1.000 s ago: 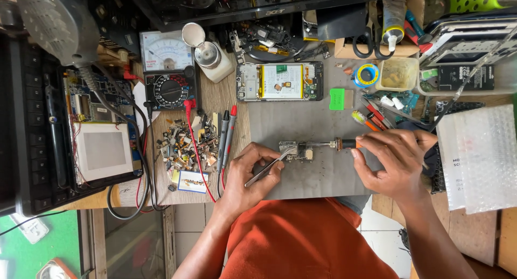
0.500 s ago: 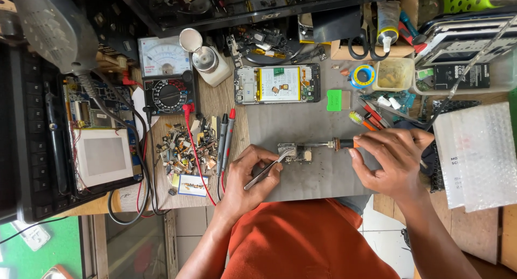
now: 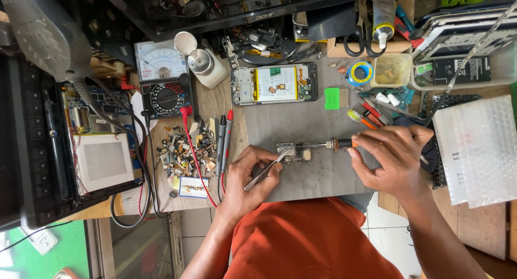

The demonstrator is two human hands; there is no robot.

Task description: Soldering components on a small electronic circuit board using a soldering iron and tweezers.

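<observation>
Small circuit board [image 3: 294,151] lying on the grey work mat [image 3: 301,123], worked from both sides.
Left hand [image 3: 252,174] pinches tweezers [image 3: 265,170] to steady it; right hand [image 3: 392,155] grips a soldering iron [image 3: 335,144], tip at its edge, an opened phone [image 3: 273,84] beyond.

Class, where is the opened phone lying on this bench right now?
In the head view the opened phone lies on the grey mat, beyond both hands, between the white bottle and the green sticky note.

Soldering iron [image 3: 344,144] handle inside right grip [image 3: 390,158]
</observation>
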